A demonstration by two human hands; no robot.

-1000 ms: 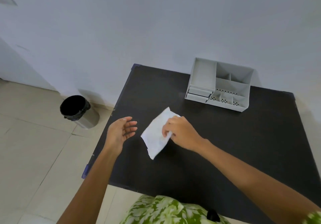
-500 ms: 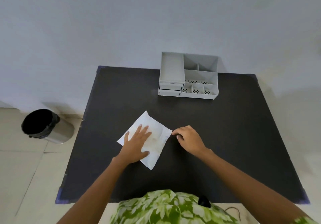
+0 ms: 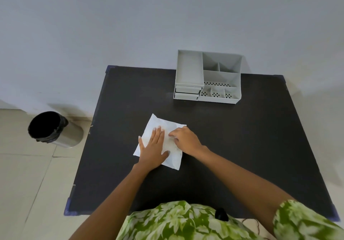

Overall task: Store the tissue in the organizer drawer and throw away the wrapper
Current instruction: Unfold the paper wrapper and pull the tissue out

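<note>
A white tissue [image 3: 159, 123] lies spread flat on the black table [image 3: 242, 137], a little left of centre. My left hand [image 3: 153, 150] rests palm down on its left half, fingers apart. My right hand [image 3: 186, 141] is curled over its right half, fingertips pinched into the sheet close to my left fingers. The grey organizer [image 3: 221, 76] stands at the table's far edge against the wall; its two small drawers [image 3: 187, 92] at the front left are shut. I see no separate wrapper.
A steel waste bin [image 3: 54, 130] with a black liner stands open on the tiled floor left of the table. The wall runs right behind the organizer. A green leaf-patterned garment fills the bottom of the view.
My left hand came down flat on the tissue. My right hand let the sheet down, then slid left from its right corner onto it. The view has turned to the right.
</note>
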